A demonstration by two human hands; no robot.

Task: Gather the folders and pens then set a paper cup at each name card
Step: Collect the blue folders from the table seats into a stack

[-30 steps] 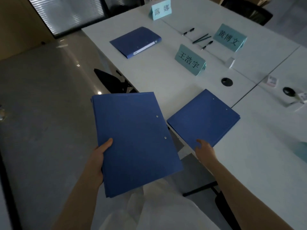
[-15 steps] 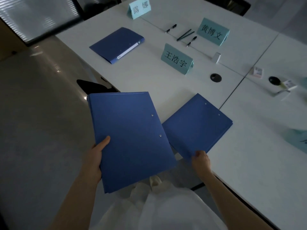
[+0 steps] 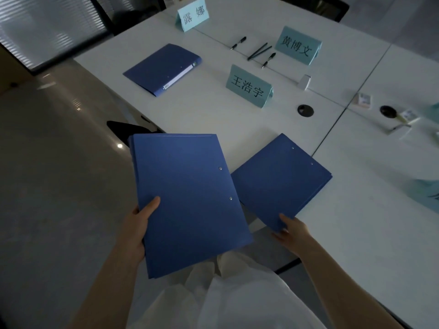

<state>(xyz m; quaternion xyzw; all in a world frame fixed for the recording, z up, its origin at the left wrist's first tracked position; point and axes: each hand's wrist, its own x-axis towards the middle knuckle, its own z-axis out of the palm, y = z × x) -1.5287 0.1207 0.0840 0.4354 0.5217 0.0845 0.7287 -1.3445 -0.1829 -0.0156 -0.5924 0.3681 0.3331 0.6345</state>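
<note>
Gathering folders: left hand (image 3: 133,230) grips one blue folder (image 3: 187,198) by its edge, thumb on top, off the counter (image 3: 356,210). Right hand (image 3: 293,230) pinches the near corner of a second folder (image 3: 281,179) overhanging the counter edge. Third folder (image 3: 162,68), pens (image 3: 259,51) remain beyond. Advice: lift level, stack squarely on the held one. Since a second ago: right fingers have moved from flat on the cover to the corner.
</note>
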